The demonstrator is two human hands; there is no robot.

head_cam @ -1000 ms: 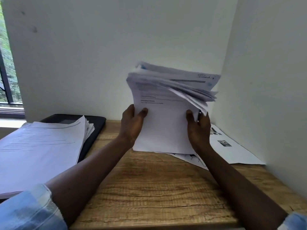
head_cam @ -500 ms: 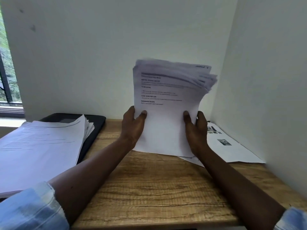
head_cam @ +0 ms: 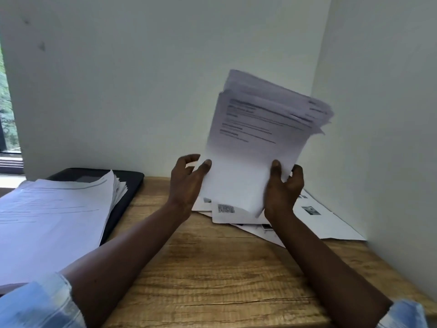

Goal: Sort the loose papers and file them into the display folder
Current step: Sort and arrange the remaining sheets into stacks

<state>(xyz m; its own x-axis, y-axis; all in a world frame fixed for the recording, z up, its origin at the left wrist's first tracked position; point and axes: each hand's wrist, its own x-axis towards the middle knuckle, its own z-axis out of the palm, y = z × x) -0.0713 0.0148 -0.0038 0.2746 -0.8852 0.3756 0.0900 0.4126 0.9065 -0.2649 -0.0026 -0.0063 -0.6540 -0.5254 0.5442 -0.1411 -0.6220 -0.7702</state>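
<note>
I hold a thick stack of printed papers (head_cam: 257, 143) upright above the back of the wooden desk, its top leaning right and blurred. My left hand (head_cam: 188, 183) grips the stack's lower left edge, thumb on the front sheet. My right hand (head_cam: 282, 188) grips the lower right edge. Beneath the stack several loose sheets (head_cam: 316, 216) with small photos lie spread on the desk. A black display folder (head_cam: 127, 183) lies at the back left, mostly covered by another pile of papers (head_cam: 54, 216).
The wooden desk (head_cam: 212, 275) sits in a corner between a back wall (head_cam: 142, 79) and a right wall (head_cam: 390, 138). A window (head_cam: 7, 114) shows at the far left edge.
The stack's drooping top sheets have straightened up, and the whole stack has tilted to the right. The bottom edge has lifted, showing more loose sheets underneath.
</note>
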